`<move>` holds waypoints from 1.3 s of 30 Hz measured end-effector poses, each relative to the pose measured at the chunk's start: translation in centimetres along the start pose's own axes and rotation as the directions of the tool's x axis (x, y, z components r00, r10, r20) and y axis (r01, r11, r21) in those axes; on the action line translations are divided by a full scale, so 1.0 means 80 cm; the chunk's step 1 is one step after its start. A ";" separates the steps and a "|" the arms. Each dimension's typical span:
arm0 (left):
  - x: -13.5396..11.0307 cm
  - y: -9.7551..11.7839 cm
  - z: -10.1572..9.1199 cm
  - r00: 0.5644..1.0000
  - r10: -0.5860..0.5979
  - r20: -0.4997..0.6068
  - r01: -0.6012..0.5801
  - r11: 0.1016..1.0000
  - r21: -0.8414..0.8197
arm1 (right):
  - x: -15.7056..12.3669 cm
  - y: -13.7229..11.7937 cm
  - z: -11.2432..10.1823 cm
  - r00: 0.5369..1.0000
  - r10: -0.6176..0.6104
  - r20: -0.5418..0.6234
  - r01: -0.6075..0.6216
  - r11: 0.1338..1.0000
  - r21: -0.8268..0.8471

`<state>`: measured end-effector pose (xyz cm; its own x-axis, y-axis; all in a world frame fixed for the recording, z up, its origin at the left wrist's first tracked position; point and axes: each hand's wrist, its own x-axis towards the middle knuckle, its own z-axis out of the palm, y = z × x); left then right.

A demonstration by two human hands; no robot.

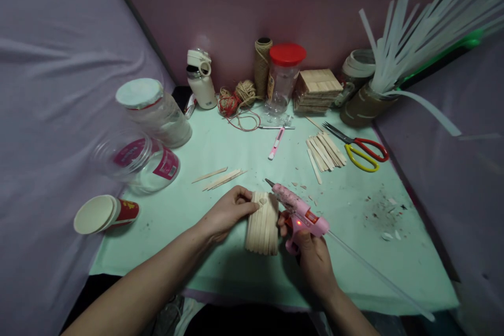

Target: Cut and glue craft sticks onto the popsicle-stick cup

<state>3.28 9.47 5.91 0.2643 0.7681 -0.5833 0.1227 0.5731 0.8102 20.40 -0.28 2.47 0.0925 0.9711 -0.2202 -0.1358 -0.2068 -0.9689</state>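
My left hand (232,212) grips the upper left edge of a panel of wooden craft sticks (262,231), thumb on its face. A small heart-shaped piece (262,201) lies near the panel's top. In my right hand (311,257) is a pink hot glue gun (297,210), its orange light lit. The gun's nozzle points up and left, just beyond the panel's upper right corner. A long clear glue stick (378,270) trails out of the gun's back. My right fingertips are close beside the panel's right edge; whether they touch it I cannot tell.
Loose sticks (224,178) and a stick pile (326,151) lie beyond my hands. Scissors (356,149) and a pink cutter (276,143) rest farther back. Jars (157,115) and paper cups (106,214) stand left; a holder of glue sticks (364,107) stands back right.
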 end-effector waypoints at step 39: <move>-0.015 -0.019 -0.022 0.931 0.233 -0.280 -0.264 0.961 -0.080 | -0.027 -0.010 -0.077 0.931 -0.141 -0.338 0.159 0.987 0.025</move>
<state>1.08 8.18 5.32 0.0067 0.9289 -0.3704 -0.0280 0.3704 0.9285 26.41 -2.97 3.01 0.4383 0.8925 -0.1065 -0.1444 -0.0470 -0.9884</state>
